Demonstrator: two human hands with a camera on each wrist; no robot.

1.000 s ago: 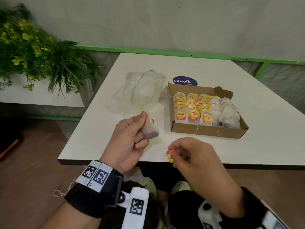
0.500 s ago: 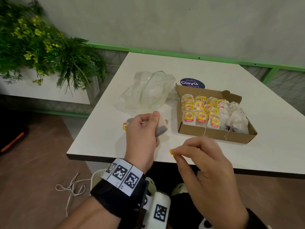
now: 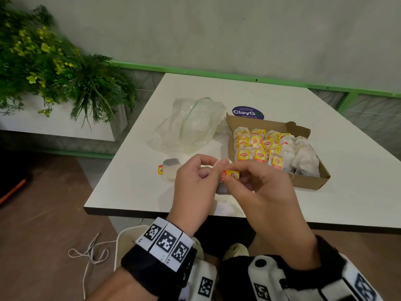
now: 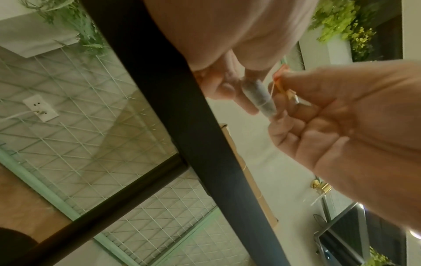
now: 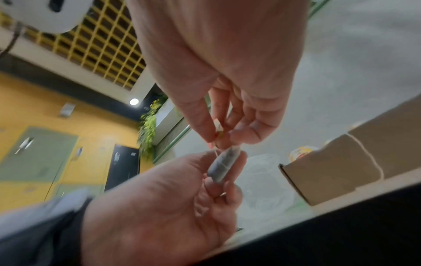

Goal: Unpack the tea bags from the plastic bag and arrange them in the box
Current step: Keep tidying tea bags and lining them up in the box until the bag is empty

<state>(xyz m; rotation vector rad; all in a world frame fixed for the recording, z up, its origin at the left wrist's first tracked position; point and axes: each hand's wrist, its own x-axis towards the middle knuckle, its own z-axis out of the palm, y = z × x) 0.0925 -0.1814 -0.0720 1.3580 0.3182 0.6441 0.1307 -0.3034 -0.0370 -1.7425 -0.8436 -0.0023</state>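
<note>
Above the table's near edge, my left hand (image 3: 196, 181) pinches a grey tea bag (image 5: 224, 163) by its pouch. My right hand (image 3: 260, 183) pinches that bag's red-and-yellow tag (image 3: 230, 175) right against it, with the string (image 4: 272, 90) short between them. The cardboard box (image 3: 308, 183) lies just beyond my right hand, holding several rows of tea bags (image 3: 260, 154). A crumpled clear plastic bag (image 3: 195, 127) lies left of the box. Another tea bag (image 3: 170, 170) lies loose on the table, left of my left hand.
The white table (image 3: 358, 192) ends in a dark front edge under my wrists. A purple round sticker (image 3: 247, 112) sits behind the box. A planter with green plants (image 3: 54, 68) stands to the left, off the table. A white cord (image 3: 91, 255) lies on the floor.
My hands have come together: the right hand brought the tag up to the tea bag in the left. The loose tea bag on the table now shows left of my left hand.
</note>
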